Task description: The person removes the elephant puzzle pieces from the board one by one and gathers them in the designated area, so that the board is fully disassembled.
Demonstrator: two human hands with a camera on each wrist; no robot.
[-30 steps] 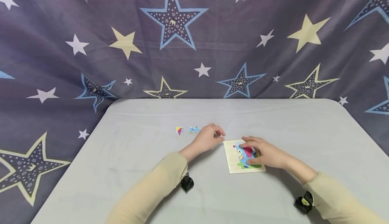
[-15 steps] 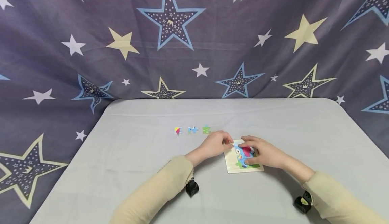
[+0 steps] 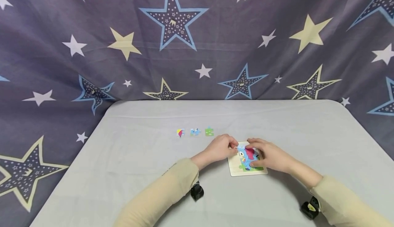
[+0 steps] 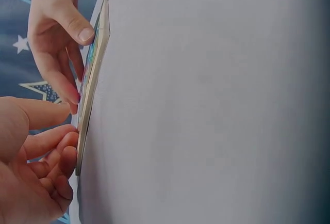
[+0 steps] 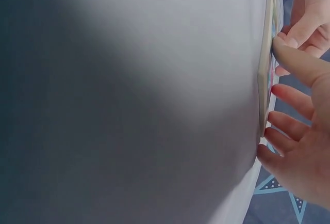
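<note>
A small jigsaw puzzle, a blue animal with a red patch (image 3: 250,154), lies partly assembled in a pale wooden tray (image 3: 234,167). My left hand (image 3: 220,147) is at the tray's far left corner, its thumb and index finger pinching a small light puzzle piece that they mostly hide. The left wrist view shows that thumb and index finger (image 4: 49,141) at the tray. My right hand (image 3: 271,155) rests over the tray's right side, thumb on the picture and fingers spread towards the far edge. In the right wrist view, its fingertips (image 5: 276,118) meet the tray's side.
Beyond my left hand, three loose pieces lie in a row: a yellow-red one (image 3: 180,132), a blue one (image 3: 195,131) and a green one (image 3: 209,131). A grey cloth (image 3: 147,144) covers the table. Behind hangs a star-patterned curtain (image 3: 184,62).
My left hand has moved right and nearer, from beside the tray to its far left corner, uncovering the green piece. The right hand has stayed nearly still on the puzzle.
</note>
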